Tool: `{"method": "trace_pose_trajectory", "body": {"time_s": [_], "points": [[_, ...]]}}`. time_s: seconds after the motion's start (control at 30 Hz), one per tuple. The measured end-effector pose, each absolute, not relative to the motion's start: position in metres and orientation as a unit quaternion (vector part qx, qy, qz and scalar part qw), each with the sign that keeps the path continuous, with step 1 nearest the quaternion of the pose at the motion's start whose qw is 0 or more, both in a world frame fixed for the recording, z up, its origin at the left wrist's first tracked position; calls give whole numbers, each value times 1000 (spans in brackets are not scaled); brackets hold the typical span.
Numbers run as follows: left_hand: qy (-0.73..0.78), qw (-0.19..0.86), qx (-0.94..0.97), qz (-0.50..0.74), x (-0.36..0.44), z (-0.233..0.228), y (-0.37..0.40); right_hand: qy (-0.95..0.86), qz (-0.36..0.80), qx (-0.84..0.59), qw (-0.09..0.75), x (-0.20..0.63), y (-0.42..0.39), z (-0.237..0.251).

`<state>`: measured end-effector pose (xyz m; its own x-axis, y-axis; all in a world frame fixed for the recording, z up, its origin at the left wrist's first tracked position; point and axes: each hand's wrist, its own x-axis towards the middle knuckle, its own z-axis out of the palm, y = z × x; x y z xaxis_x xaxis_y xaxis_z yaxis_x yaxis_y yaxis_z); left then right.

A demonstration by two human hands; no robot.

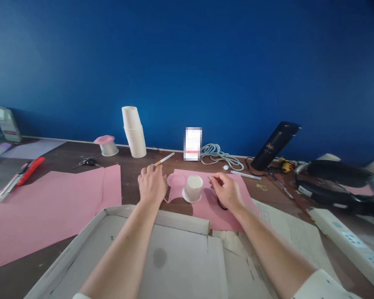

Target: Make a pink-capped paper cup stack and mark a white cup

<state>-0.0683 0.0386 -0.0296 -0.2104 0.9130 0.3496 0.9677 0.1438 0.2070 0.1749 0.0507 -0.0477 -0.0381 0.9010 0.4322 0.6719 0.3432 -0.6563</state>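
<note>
Standing inverted between both hands, the white paper cup (193, 188) is flanked: flat, empty left hand (151, 184); right hand (227, 192), fingertips pinched, contents indiscernible, nearer.

1. A dark brown wooden table (129, 174) runs along a blue wall.
2. A large pink paper sheet (46, 207) lies toward its left edge, with a red-handled utility knife (20, 176) beside it.
3. A tall leaning stack of white paper cups (134, 132) and a coiled pale cable (218, 154) stand along the back edge.
4. A shallow open white cardboard box (162, 253) sits at the near edge.
</note>
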Motion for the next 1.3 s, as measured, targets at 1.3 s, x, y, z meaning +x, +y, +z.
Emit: {"method": "trace_pose_trajectory", "body": {"time_s": [1.3], "points": [[-717, -66, -683, -121, -61, -35, 50, -701, 174, -533, 441, 170, 47, -43]]}}
